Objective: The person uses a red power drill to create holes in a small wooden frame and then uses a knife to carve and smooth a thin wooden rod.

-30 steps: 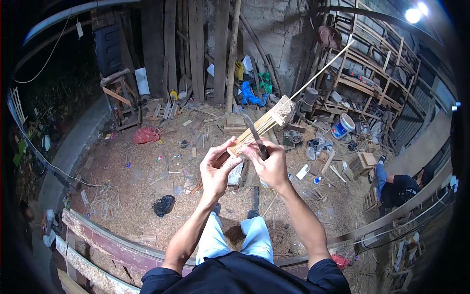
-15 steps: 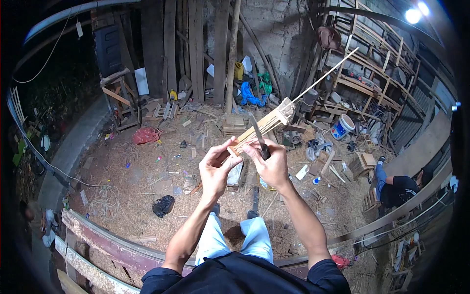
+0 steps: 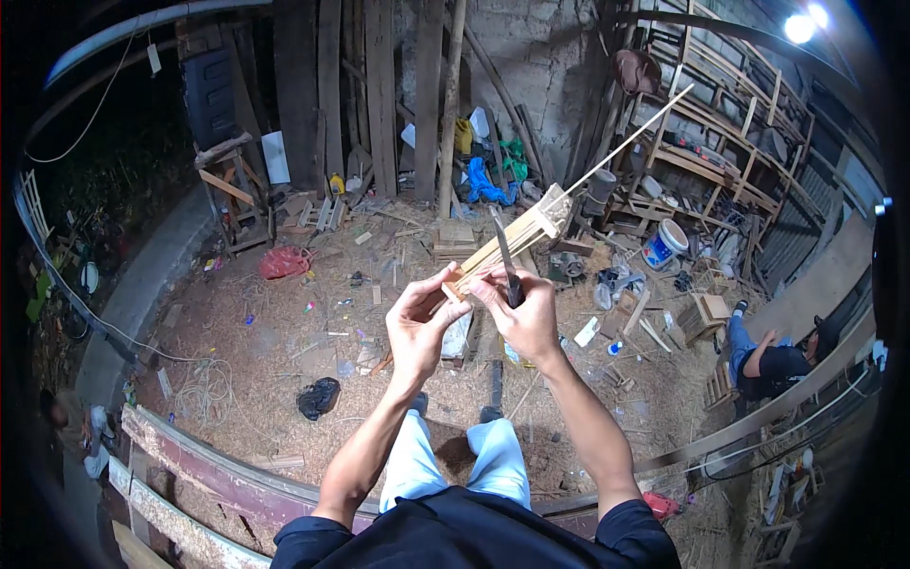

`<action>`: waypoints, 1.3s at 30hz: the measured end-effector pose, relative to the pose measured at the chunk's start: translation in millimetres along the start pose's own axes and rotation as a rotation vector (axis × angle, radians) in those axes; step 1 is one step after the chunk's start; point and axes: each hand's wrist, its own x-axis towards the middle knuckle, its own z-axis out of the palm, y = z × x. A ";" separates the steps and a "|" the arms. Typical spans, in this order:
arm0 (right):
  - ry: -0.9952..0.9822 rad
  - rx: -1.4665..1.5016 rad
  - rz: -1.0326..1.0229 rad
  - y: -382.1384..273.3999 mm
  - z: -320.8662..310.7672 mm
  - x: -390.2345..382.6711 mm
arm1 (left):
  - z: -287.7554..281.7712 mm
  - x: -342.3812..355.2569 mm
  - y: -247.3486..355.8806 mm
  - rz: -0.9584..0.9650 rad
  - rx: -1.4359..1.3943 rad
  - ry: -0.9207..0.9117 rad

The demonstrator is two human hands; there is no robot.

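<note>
In front of me, slanting up to the right, is a small pale wooden frame [image 3: 519, 233] made of narrow slats with crosspieces at its ends. My left hand [image 3: 415, 321] is closed on its near end, thumb and fingers pinching the crosspiece. My right hand [image 3: 531, 321] grips a dark-handled knife [image 3: 503, 245], its blade pointing up across the slats. The right thumb and fingertips also touch the frame's near end. From the far end a long thin stick [image 3: 630, 137] reaches toward the upper right; where it is held is hidden.
Wood scraps and shavings cover the ground. A white-and-blue bucket [image 3: 665, 244] stands at right, below wooden racks [image 3: 706, 161]. Another person [image 3: 775, 368] sits at far right. A black plastic bag [image 3: 318, 398] lies left of my legs, a red bag [image 3: 284, 263] farther off. A low plank barrier [image 3: 218, 465] curves nearby.
The knife blade has tilted a little more upright, and the thin stick's tip has risen slightly. Both hands keep their grip. At far right the seated person's arm has moved into sight.
</note>
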 end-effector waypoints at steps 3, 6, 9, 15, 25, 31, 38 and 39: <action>0.020 0.001 -0.044 0.2 1.4 0.3 | 0.0 0.5 -0.3 0.008 -0.006 -0.002; 0.050 -0.021 -0.069 2.9 2.8 0.6 | 0.0 1.6 -0.4 0.023 -0.002 -0.008; 0.043 -0.085 -0.047 1.2 0.2 0.9 | -0.4 2.5 2.4 0.014 0.028 -0.007; 0.073 0.011 -0.060 6.4 3.7 -0.7 | 0.4 1.9 3.1 0.013 0.024 -0.011; 0.027 -0.024 -0.046 -1.3 0.2 1.7 | 0.4 3.6 5.0 0.016 0.022 -0.005; 0.032 0.030 -0.060 -2.1 1.4 1.2 | -1.1 3.6 3.5 0.029 0.023 -0.016; 0.033 0.106 -0.063 3.3 3.2 -0.5 | -0.3 2.6 6.8 0.040 0.034 -0.027; 0.036 0.095 -0.051 2.3 3.6 -1.0 | -0.2 2.5 6.9 0.039 0.028 -0.029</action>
